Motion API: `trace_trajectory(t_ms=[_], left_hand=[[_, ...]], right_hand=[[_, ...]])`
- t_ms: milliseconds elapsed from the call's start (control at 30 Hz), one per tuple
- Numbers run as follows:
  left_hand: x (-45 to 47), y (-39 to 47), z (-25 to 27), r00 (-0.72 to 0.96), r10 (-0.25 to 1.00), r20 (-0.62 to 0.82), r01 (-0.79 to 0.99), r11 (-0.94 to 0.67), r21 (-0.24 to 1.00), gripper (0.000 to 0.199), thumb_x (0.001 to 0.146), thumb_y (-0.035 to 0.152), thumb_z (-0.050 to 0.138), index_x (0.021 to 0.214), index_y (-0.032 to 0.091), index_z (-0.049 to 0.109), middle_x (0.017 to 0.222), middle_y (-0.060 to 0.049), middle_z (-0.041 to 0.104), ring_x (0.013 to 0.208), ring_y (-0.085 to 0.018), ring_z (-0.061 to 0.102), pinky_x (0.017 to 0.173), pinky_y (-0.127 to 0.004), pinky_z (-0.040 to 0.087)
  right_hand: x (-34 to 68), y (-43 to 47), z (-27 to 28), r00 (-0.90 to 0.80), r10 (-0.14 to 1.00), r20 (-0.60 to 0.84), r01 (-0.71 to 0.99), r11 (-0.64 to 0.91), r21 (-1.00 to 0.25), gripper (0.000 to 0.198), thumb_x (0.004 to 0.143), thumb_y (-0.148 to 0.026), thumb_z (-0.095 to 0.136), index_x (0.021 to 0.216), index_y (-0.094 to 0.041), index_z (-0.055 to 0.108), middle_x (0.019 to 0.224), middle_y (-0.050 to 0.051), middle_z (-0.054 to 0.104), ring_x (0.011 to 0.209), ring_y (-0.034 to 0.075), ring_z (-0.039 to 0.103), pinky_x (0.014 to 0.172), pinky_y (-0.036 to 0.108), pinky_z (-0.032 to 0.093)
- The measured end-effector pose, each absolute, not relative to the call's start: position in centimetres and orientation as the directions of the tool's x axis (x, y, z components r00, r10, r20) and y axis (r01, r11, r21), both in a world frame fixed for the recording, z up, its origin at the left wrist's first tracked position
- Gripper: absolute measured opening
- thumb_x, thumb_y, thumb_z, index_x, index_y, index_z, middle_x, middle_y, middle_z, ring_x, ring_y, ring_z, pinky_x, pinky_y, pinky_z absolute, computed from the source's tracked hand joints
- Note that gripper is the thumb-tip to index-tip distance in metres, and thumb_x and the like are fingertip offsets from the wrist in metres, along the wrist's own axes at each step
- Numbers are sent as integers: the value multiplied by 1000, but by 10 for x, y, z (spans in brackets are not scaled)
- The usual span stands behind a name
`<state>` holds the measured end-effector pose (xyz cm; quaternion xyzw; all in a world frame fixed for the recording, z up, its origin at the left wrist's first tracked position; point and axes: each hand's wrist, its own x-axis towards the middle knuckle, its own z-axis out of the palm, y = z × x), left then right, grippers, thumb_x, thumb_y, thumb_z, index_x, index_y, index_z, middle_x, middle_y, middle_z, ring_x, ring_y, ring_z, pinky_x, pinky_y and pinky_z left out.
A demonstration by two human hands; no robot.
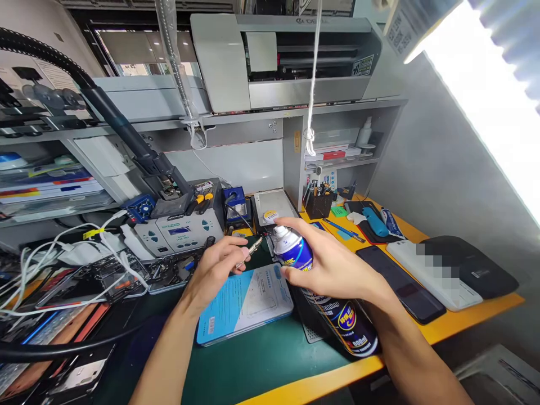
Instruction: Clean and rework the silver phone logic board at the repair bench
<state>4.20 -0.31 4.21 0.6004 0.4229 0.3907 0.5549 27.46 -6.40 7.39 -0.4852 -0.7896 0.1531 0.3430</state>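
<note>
My right hand [333, 259] is wrapped round a dark blue and white spray can [346, 326], its index finger on the nozzle at the top. The can is tilted, its top towards my left hand. Between the fingertips of my left hand [219, 264] is a small, thin metallic part [255, 245], too small to name exactly. It sits a short way left of the can's nozzle, apart from it. Below my left hand lies a blue and white flat package [247, 304] on the green mat [236, 371].
A grey soldering or hot-air station [181, 230] stands behind my left hand, with white cables [113, 253] and device parts to its left. A black phone [400, 284], a white box [434, 273] and a pen holder [318, 202] are on the right. A white cord [313, 84] hangs ahead.
</note>
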Motion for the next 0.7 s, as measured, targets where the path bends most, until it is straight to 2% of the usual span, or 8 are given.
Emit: trace_trajectory(t_ms=[67, 133, 267, 400, 500, 600, 700], left_hand=[[34, -4, 41, 383, 922, 50, 289, -171, 942, 41, 72, 36, 77, 108, 20, 65, 91, -5, 66, 86, -22, 61, 79, -30, 46], [29, -5, 39, 463, 885, 56, 506, -315, 803, 45, 72, 40, 75, 113, 24, 64, 101, -6, 66, 97, -24, 60, 87, -33, 45], [29, -6, 32, 508, 861, -31, 711, -399, 579, 46, 76, 40, 66, 120, 31, 59, 114, -4, 64, 105, -26, 59, 90, -36, 45], [36, -8, 24, 499, 866, -12, 806, -459, 373, 53, 74, 37, 62, 126, 29, 56, 114, -6, 64, 105, -27, 59, 90, -39, 46], [40, -12, 22, 513, 858, 9, 827, -496, 265, 55, 76, 36, 58, 130, 28, 55, 115, -8, 65, 107, -29, 59, 91, -42, 45], [45, -14, 22, 515, 857, 3, 840, -506, 196, 57, 78, 35, 55, 135, 29, 54, 118, -8, 66, 108, -30, 60, 93, -44, 45], [46, -16, 24, 504, 864, -16, 850, -492, 188, 62, 79, 39, 56, 140, 28, 51, 126, -9, 65, 113, -31, 60, 97, -45, 45]], right_hand=[[280, -63, 73, -266, 878, 397, 639, 470, -609, 77, 75, -23, 69, 144, -27, 36, 135, 7, 56, 113, 27, 59, 95, 40, 48], [285, -62, 72, -228, 896, 382, 621, 436, -651, 80, 75, -24, 70, 146, -27, 33, 131, 7, 59, 106, 26, 62, 91, 39, 50], [291, -61, 72, -168, 930, 327, 593, 360, -720, 84, 75, -27, 72, 147, -29, 30, 121, 6, 64, 95, 25, 66, 86, 40, 52], [295, -60, 71, -156, 933, 325, 564, 355, -746, 82, 75, -27, 73, 146, -28, 33, 118, 5, 66, 99, 27, 65, 88, 41, 52], [297, -59, 70, -148, 932, 331, 543, 356, -760, 81, 75, -27, 72, 146, -26, 34, 115, 6, 67, 100, 29, 65, 88, 42, 52], [297, -57, 69, -139, 932, 335, 528, 356, -771, 80, 75, -27, 73, 146, -26, 35, 117, 6, 66, 102, 31, 64, 88, 44, 52], [298, -57, 67, -135, 927, 350, 495, 369, -786, 79, 74, -27, 74, 145, -29, 39, 124, 6, 64, 102, 31, 64, 88, 44, 52]])
